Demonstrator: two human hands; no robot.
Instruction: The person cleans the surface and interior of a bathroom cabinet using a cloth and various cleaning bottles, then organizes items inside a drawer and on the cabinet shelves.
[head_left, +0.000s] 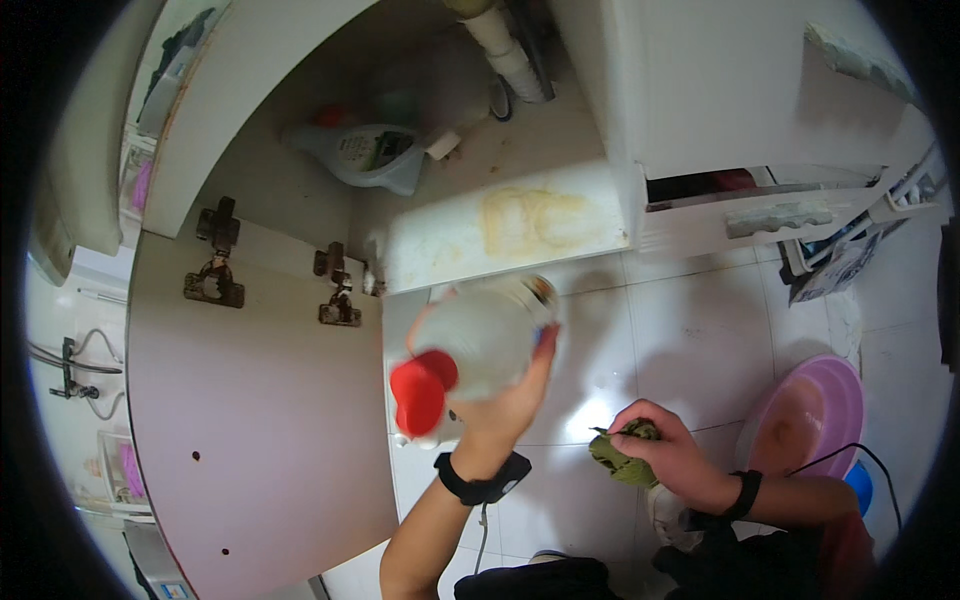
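My left hand (506, 401) grips a pale, translucent plastic bottle (480, 337) with a red cap (420, 394), held tilted above the floor just outside the open cabinet; motion blurs it. Lower right, my right hand (664, 450) pinches a crumpled green cloth (626, 457). Inside the cabinet, a pale detergent bottle (375, 154) with a printed label stands at the left, beside a small white block (442, 145). A yellowish stain (532, 217) marks the white cabinet floor (427, 247) near its front edge.
An open cabinet door (262, 405) hangs on rusty hinges (217, 255) at the left. A white drain pipe (506, 52) runs down at the back of the cabinet. A partly open drawer (765, 199) is at the right, above a pink basin (832, 397) on the tiled floor. A black cord crosses the basin.
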